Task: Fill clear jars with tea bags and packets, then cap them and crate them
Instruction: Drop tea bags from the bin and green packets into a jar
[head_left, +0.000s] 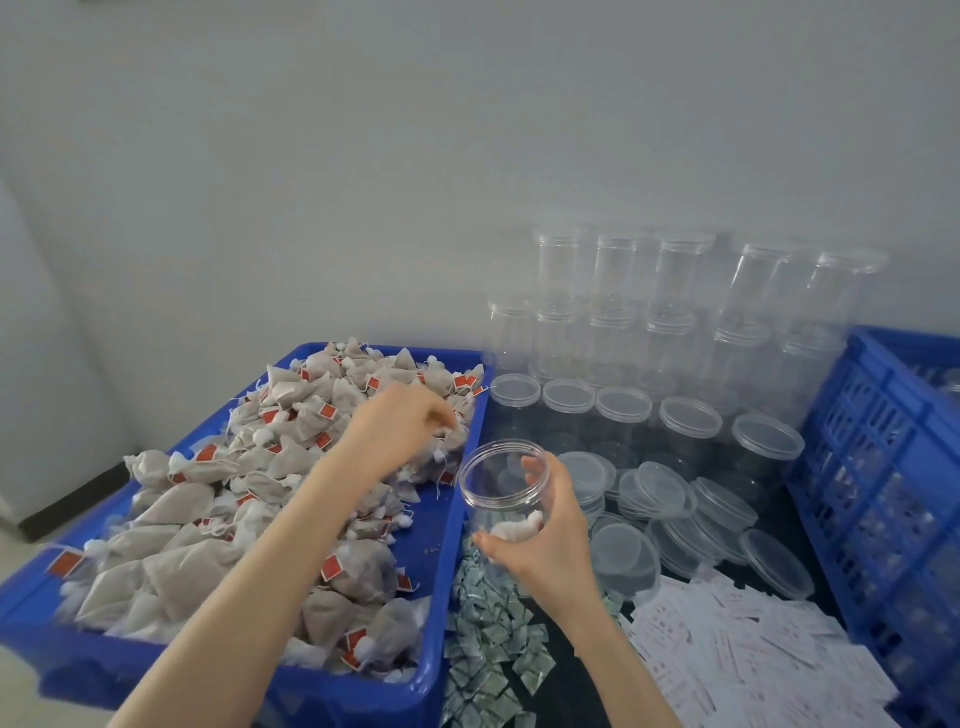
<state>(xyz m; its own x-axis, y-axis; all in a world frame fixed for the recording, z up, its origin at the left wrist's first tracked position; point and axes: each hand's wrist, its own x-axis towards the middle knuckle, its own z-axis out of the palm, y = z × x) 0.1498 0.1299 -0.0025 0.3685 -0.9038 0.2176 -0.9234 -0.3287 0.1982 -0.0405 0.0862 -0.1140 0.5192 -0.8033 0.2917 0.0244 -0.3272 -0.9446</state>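
Observation:
My right hand (540, 540) grips a clear open jar (501, 480), tilted toward the bin, with a white item lying at its bottom. My left hand (402, 423) reaches into the blue bin (426, 587) and pinches a tea bag (451, 435) near the bin's right wall. The bin is heaped with grey-brown tea bags (208, 514) bearing red tags and white cotton balls. Small green-white packets (491, 634) lie in a pile just below the jar.
Rows of clear jars (649, 322) stand stacked against the wall at the back right. Loose clear lids (670, 499) lie on the dark table. White paper slips (737, 654) spread at the front right. A blue slatted crate (883, 467) stands at the far right.

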